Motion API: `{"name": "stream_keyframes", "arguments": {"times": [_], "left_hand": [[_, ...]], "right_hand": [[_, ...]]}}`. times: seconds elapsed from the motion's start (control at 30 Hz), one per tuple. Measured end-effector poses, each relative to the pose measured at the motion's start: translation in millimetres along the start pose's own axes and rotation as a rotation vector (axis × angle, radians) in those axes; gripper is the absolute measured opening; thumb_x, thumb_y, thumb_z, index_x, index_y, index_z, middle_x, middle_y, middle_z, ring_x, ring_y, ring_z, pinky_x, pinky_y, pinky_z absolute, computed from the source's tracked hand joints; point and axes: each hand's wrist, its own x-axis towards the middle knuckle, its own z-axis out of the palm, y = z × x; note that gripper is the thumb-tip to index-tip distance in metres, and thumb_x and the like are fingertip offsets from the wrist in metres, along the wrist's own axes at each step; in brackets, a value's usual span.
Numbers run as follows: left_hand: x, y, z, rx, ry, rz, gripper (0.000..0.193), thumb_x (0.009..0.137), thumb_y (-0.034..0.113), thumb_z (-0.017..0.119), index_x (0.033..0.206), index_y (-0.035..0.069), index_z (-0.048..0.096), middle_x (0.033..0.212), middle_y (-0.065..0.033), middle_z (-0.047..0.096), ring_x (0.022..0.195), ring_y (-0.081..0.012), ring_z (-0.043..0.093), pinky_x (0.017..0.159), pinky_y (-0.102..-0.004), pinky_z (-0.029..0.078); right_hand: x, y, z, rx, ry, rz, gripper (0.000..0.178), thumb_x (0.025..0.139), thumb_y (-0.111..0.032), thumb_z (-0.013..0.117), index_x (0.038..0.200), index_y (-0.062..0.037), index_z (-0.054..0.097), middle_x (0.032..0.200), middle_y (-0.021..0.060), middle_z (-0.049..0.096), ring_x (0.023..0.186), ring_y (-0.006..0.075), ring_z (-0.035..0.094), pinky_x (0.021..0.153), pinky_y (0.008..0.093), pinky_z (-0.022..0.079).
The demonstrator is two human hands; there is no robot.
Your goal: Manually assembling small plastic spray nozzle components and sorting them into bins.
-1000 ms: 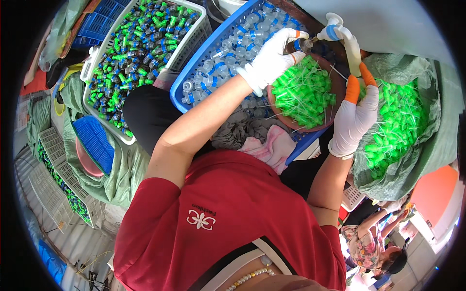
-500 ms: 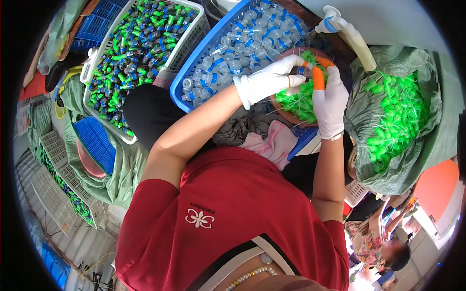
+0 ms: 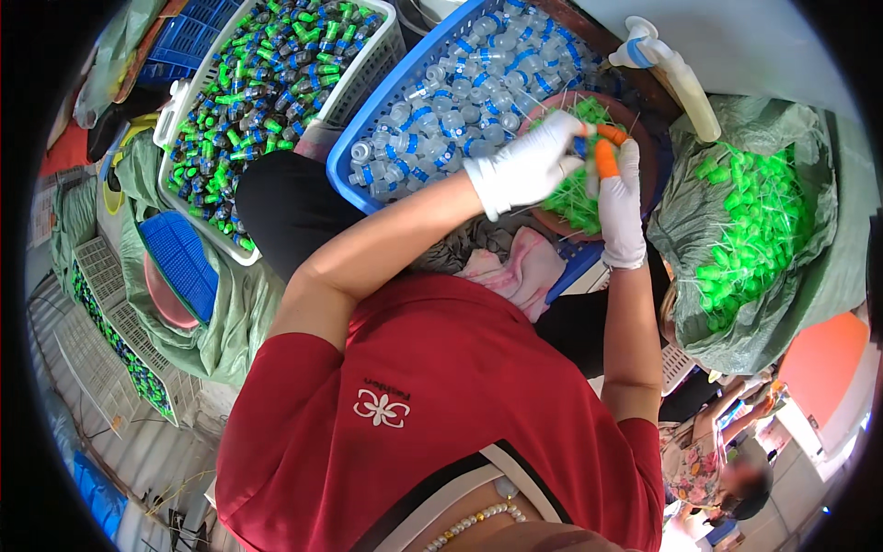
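My left hand (image 3: 522, 167), in a white glove, is closed around a small bottle with a blue band (image 3: 580, 145). Only a bit of the bottle shows between the fingers, and it is blurred. Facing it, my right hand (image 3: 620, 198) wears a white glove with orange finger covers, its fingertips pinched at the bottle's top. What they grip there is mostly hidden. Both hands are above a reddish-brown bowl (image 3: 642, 147) holding green caps with thin clear stems (image 3: 575, 204). Left of them, a blue basket (image 3: 342, 152) is full of clear little bottles with blue bands (image 3: 451, 120).
A white basket (image 3: 171, 184) at the far left holds dark bottles with green caps (image 3: 276, 83). On the right, a green sack (image 3: 685, 317) holds more green caps (image 3: 745, 221). A white tube-shaped fixture (image 3: 690, 97) juts out above it. Another person (image 3: 699, 451) sits at lower right.
My left hand has turned and shifted slightly right and down, hiding more of the bottle. My right fingertips have curled in closer to it. The whole view has shifted slightly.
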Motion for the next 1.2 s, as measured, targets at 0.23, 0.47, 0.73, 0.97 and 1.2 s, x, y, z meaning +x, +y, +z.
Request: {"name": "stream_keyframes", "arguments": {"times": [0.23,0.47,0.73,0.97,1.2], "left_hand": [[-12.9,1.7,-19.7,-0.404,-0.104,-0.174,0.04,0.09,0.004,0.062,0.125,-0.001,0.043,0.12,-0.0133,0.052,0.104,-0.0206,0.054,0.093,-0.0325,0.044],[-22.4,6.5,-21.8,-0.311,-0.092,-0.153,0.036,0.093,0.006,0.058,0.125,0.001,0.043,0.121,-0.0102,0.052,0.101,-0.0143,0.053,0.088,-0.0301,0.046],[-34.6,9.1,-25.0,-0.484,-0.203,-0.203,0.032,0.095,0.008,0.058,0.124,0.004,0.045,0.113,-0.0043,0.052,0.093,-0.0118,0.051,0.081,-0.0278,0.047],[-48.1,9.3,-34.4,-0.641,-0.349,-0.564,0.032,0.095,0.006,0.058,0.125,0.005,0.045,0.119,-0.0057,0.052,0.105,-0.0129,0.053,0.09,-0.0284,0.046],[-74.4,10.4,-26.1,-0.308,-0.131,-0.172,0.034,0.095,0.005,0.058,0.126,0.004,0.045,0.123,-0.0098,0.053,0.111,-0.0151,0.054,0.095,-0.0289,0.043]], "right_hand": [[-11.9,-8.8,-9.9,-0.525,-0.107,-0.354,0.025,0.098,-0.023,0.059,0.113,-0.0031,0.056,0.085,0.0037,0.062,0.066,0.0128,0.055,0.06,0.0253,0.043],[-19.1,-12.1,-8.8,-0.509,-0.108,0.032,0.024,0.093,-0.022,0.065,0.106,-0.0024,0.061,0.084,0.014,0.066,0.071,0.0256,0.065,0.064,0.0327,0.049],[-36.3,-11.0,-5.0,-0.7,-0.171,-0.212,0.028,0.088,-0.019,0.069,0.111,-0.005,0.06,0.083,0.0154,0.066,0.074,0.033,0.066,0.066,0.0373,0.05],[-51.0,8.4,6.8,-0.936,-0.128,-0.685,0.029,0.086,-0.019,0.071,0.108,-0.003,0.059,0.09,0.0194,0.065,0.085,0.0362,0.064,0.071,0.0384,0.051],[-51.2,29.1,23.0,-0.537,-0.168,-0.276,0.031,0.084,-0.015,0.068,0.111,-0.0046,0.059,0.092,0.0169,0.062,0.083,0.0352,0.063,0.07,0.0418,0.05]]}}
